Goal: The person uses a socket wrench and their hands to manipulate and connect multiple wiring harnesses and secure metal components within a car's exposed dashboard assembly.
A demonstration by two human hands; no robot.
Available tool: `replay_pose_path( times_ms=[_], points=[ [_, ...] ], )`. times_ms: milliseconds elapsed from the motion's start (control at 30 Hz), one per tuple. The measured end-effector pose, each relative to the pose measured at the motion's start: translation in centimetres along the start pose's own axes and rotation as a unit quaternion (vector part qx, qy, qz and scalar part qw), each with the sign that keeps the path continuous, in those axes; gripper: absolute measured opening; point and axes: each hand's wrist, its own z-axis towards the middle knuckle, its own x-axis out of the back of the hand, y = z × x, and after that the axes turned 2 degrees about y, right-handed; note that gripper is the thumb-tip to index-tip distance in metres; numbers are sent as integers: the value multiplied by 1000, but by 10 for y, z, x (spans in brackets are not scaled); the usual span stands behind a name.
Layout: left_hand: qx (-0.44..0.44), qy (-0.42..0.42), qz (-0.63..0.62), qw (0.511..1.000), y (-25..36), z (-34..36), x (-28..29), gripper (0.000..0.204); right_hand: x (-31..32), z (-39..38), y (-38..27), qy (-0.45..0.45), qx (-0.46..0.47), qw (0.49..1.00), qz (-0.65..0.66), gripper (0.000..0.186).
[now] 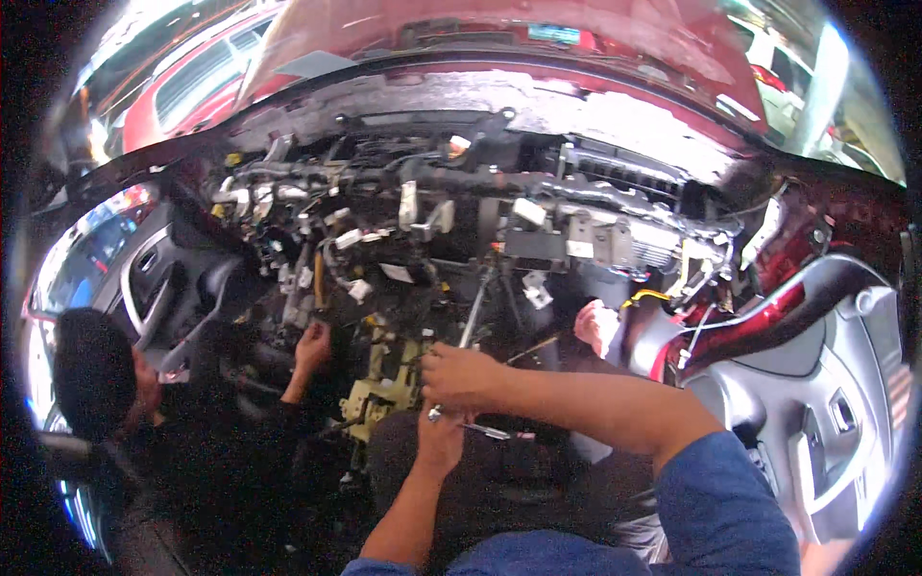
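My right hand (463, 376) is closed at the lower end of a long shiny metal rod (473, 312), which looks like an extension bar. The rod slants up and away toward the stripped dashboard frame. Just below, my left hand (440, 444) is closed, with its fingers partly hidden by the right hand. A rounded metal end (434, 414) shows at its top. Beside it a metal tool handle (492, 432) sticks out to the right; whether this joins the rod is hidden. A cream-coloured bracket (370, 398) stands left of my hands.
Wiring and connectors (351, 235) hang from the exposed cross-beam (576, 192). A co-worker in a dark cap (91, 379) reaches in from the left, a hand (312, 348) near the wiring. Another person's hand (597, 326) is at right. Car doors (816, 384) flank the cabin.
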Motion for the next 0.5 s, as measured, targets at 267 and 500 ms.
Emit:
replay_pose_path(
  times_ms=[267,500],
  points=[
    [-19,-23,28,999,16,-7,-24,38,7,-6,8,-17,42,998,40,17],
    [35,74,6,997,32,-12,-38,48,40,-53,0,166,-185,951,185,44]
  ],
)
